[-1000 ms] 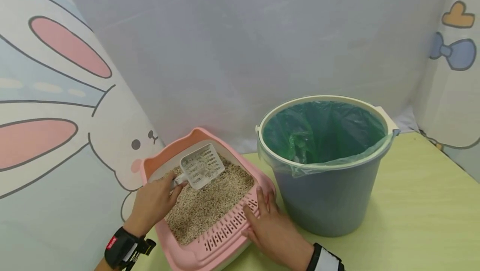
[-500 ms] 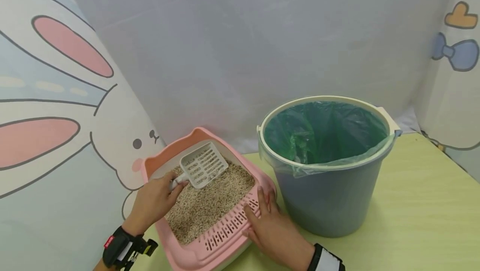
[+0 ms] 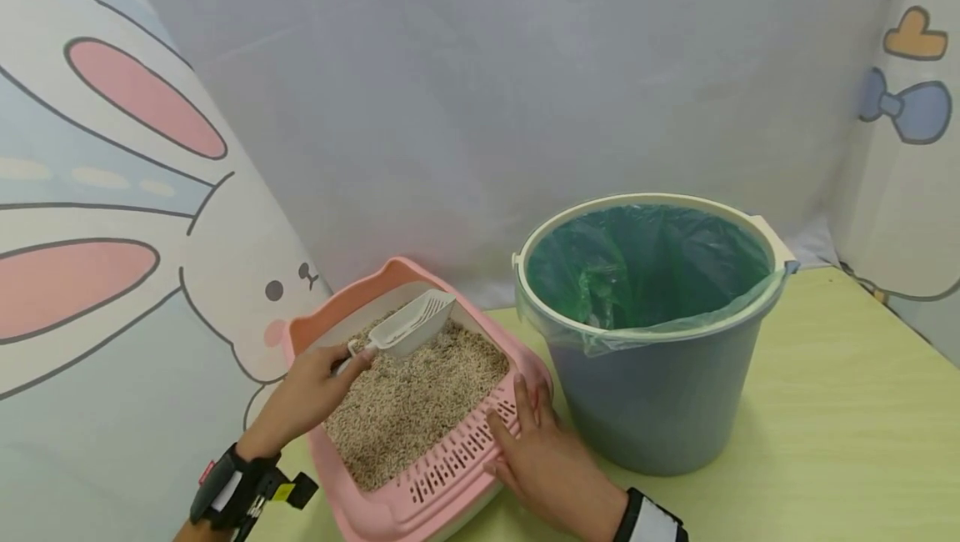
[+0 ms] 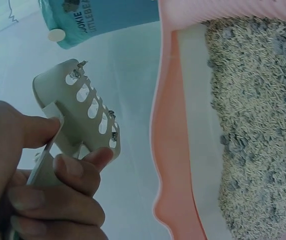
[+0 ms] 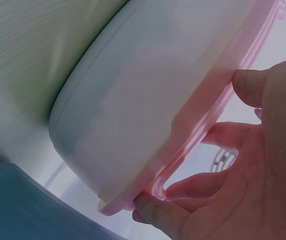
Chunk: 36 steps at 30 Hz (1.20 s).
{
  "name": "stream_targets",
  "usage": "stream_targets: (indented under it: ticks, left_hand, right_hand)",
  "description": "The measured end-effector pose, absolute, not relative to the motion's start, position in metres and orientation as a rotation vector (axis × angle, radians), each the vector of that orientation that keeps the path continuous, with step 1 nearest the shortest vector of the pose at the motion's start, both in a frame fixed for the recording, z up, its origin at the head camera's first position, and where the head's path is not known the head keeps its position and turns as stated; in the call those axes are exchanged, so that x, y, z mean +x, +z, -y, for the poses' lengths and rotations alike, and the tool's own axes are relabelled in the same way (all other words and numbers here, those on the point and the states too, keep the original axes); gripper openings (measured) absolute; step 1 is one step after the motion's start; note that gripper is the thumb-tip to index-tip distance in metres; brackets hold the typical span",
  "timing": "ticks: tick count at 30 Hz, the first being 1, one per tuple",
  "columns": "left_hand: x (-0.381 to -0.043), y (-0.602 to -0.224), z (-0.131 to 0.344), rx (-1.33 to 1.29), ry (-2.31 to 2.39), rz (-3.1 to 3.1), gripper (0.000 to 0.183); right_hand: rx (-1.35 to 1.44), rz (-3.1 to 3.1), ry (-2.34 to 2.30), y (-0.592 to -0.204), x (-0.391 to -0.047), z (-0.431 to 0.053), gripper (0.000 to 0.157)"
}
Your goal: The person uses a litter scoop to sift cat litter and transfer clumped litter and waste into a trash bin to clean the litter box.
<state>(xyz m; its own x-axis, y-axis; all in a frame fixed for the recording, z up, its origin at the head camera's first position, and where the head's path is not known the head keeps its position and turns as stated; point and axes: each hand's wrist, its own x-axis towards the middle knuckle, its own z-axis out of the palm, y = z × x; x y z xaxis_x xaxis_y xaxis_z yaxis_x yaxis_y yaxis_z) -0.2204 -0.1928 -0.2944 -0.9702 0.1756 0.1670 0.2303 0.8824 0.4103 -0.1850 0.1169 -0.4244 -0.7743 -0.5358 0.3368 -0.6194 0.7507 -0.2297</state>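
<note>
My left hand (image 3: 307,396) grips the handle of a pale slotted litter scoop (image 3: 412,329), its head tilted above the litter. In the left wrist view, thumb and fingers close around the handle, and bits of litter cling near the slots of the scoop (image 4: 72,110). Below is a pink-rimmed litter box (image 3: 330,475) filled with beige pellet litter (image 3: 420,409); darker clumps show among the pellets in the left wrist view. My right hand (image 3: 555,475) rests on the near right corner of the rim with spread, fairly straight fingers, also seen touching the pink rim (image 5: 198,115) in the right wrist view.
A grey bucket (image 3: 652,400) lined with a green plastic bag (image 3: 675,267) stands right of the litter box, close to it. Both stand on a pale yellow-green table (image 3: 847,409). Fabric walls with a printed rabbit (image 3: 232,275) enclose the back and sides.
The scoop has turned in my left hand from showing its slotted face to a nearly edge-on tilt, and the left wrist has rotated slightly. My right hand stays on the rim.
</note>
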Motion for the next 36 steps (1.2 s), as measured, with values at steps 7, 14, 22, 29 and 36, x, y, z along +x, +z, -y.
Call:
stream_targets:
  ticks: [7, 14, 22, 29, 36]
  left_hand:
    - [-0.225, -0.278, 0.182, -0.425, -0.653, 2.915, 0.037]
    - [-0.230, -0.249, 0.164, -0.550, -0.597, 2.880, 0.032]
    - [-0.241, -0.204, 0.122, -0.671, -0.594, 2.883, 0.036]
    - [-0.253, -0.193, 0.081, -0.785, -0.572, 2.841, 0.036]
    - [-0.255, -0.191, 0.046, -0.883, -0.554, 2.836, 0.036]
  right_hand:
    - [0.889, 2.735, 0.511, -0.424, -0.183, -0.120, 0.054]
    - [0.901, 2.733, 0.536, -0.425, -0.183, -0.122, 0.054]
    - [0.940, 2.713, 0.560, -0.426, -0.182, -0.122, 0.055]
    - [0.935, 2.742, 0.556, -0.419, -0.183, -0.122, 0.056]
    - [0.939, 2.746, 0.512, -0.419, -0.184, -0.119, 0.054]
